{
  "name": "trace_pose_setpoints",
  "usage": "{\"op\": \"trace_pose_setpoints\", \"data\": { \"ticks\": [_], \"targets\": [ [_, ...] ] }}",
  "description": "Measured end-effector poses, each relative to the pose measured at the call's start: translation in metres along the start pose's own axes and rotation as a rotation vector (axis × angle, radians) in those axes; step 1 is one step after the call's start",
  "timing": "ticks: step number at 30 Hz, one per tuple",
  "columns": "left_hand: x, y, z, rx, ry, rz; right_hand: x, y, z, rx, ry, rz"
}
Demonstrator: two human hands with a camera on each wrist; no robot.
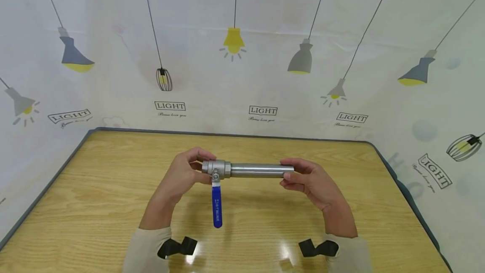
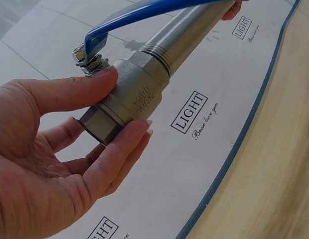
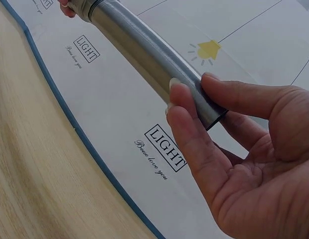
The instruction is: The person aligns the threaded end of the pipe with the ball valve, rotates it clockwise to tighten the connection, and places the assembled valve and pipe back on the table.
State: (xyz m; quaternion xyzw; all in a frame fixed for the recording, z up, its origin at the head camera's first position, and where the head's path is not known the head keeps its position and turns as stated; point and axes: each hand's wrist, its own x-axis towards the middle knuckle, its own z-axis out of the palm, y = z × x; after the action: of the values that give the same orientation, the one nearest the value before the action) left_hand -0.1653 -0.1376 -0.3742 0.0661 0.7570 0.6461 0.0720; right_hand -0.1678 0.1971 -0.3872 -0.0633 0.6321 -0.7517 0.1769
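A steel ball valve with a blue lever handle is joined to a straight metal pipe. Threads show where the pipe enters the valve body in the left wrist view. My left hand grips the valve's outer end between thumb and fingers. At the other end of the pipe, my right hand pinches it with thumb and fingertips. Valve and pipe lie level across the head view, held above the table, and the lever points toward me. "1000 WOG" is raised on the valve body.
Below the hands spreads a wood-grain table with a dark blue-grey edge. A pale curtain-like backdrop printed with hanging lamps and "LIGHT" lettering surrounds it. Black straps sit at both sleeve cuffs.
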Motion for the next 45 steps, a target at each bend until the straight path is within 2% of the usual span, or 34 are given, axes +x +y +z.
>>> {"op": "trace_pose_setpoints", "data": {
  "ticks": [28,36,45],
  "targets": [
    [-0.0006,0.0011,-0.0002,-0.014,0.002,0.018,-0.0001,-0.0006,0.0,-0.02,-0.005,0.007],
    [-0.0009,0.0006,0.0002,-0.017,0.002,0.006,0.0003,-0.0024,0.0016,0.0,0.016,0.03],
    [-0.0004,0.0012,-0.0001,-0.013,0.005,0.002,0.0003,-0.001,0.0006,0.031,-0.009,0.007]
  ]
}}
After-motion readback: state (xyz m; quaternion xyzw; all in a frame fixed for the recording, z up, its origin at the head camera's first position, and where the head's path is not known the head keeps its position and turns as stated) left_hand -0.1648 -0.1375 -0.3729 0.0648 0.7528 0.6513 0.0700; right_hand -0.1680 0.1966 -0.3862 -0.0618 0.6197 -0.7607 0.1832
